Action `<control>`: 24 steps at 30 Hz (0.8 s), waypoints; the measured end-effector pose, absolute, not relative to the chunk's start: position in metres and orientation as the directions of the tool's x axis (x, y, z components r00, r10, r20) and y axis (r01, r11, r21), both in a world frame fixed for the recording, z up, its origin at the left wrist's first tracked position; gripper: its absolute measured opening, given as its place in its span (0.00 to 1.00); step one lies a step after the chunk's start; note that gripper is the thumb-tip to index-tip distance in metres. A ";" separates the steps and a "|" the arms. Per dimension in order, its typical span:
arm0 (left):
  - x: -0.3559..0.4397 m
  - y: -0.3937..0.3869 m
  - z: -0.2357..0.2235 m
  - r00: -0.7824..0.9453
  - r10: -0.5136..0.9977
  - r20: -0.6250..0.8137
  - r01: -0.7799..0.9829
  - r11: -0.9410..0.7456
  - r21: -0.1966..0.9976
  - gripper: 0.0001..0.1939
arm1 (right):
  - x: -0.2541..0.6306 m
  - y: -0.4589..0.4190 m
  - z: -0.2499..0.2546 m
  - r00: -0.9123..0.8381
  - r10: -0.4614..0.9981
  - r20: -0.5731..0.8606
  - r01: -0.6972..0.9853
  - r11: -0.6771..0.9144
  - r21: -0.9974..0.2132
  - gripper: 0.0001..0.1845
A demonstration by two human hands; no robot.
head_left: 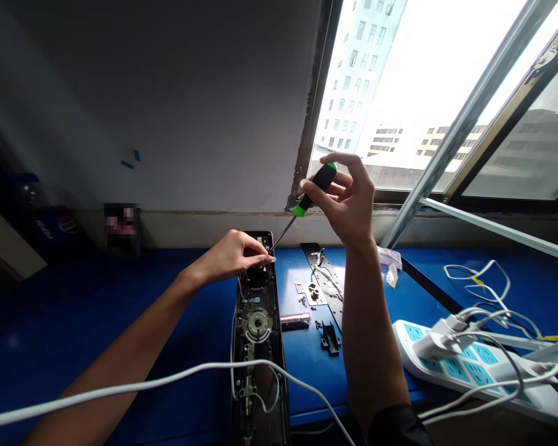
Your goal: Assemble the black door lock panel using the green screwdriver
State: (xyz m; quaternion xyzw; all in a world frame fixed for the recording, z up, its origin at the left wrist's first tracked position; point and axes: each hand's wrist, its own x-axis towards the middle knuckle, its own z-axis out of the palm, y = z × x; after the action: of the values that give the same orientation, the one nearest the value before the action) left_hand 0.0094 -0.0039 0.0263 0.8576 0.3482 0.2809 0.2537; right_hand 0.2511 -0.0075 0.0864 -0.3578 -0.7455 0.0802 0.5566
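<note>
A screwdriver (324, 178) with a black and green handle is gripped in my right hand (353, 198), its shaft slanting down to the left. The tip meets the far end of a long black device housing (263, 291), which lies open with its inside parts showing. At that same end, my left hand (237, 254) has its fingers closed together close to the screwdriver tip; whatever they pinch is hidden. Inside the housing sit a round metal part (258, 323), thin wires and metal brackets.
Right of the housing lie a long black plate (337, 297), a small metal plate (315, 294), a cylindrical cell (296, 320), a black bracket (330, 339) and several screws. A white power strip (474, 365) with plugs stands at right. A white cable (186, 373) crosses the foreground.
</note>
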 end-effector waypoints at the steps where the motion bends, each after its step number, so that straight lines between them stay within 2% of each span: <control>1: 0.010 -0.003 0.026 0.602 0.735 0.312 0.446 -0.634 0.632 0.13 | 0.251 -0.007 0.086 -0.122 0.623 0.773 0.441 0.731 -0.520 0.34; 4: 0.011 -0.003 0.026 0.609 0.724 0.323 0.417 -0.639 0.647 0.11 | 0.251 -0.007 0.086 -0.108 0.629 0.770 0.415 0.732 -0.540 0.35; 10: 0.014 -0.009 0.028 0.567 0.754 0.331 0.392 -0.600 0.697 0.16 | 0.249 -0.005 0.085 -0.134 0.612 0.779 0.398 0.753 -0.523 0.34; 15: 0.016 -0.010 0.028 0.582 0.723 0.371 0.371 -0.642 0.671 0.12 | 0.245 -0.006 0.084 -0.150 0.646 0.749 0.417 0.728 -0.544 0.34; 20: 0.016 -0.007 0.026 0.588 0.711 0.385 0.388 -0.666 0.637 0.12 | 0.243 -0.008 0.085 -0.142 0.633 0.761 0.370 0.747 -0.552 0.30; 24: 0.017 -0.006 0.024 0.589 0.689 0.423 0.380 -0.698 0.607 0.11 | 0.242 -0.006 0.085 -0.115 0.642 0.758 0.415 0.724 -0.551 0.31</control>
State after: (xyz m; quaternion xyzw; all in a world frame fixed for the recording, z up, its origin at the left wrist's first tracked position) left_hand 0.0169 -0.0065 0.0237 0.8602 0.3106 0.3302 0.2336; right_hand 0.2424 -0.0056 0.0847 -0.3572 -0.7396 0.1014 0.5614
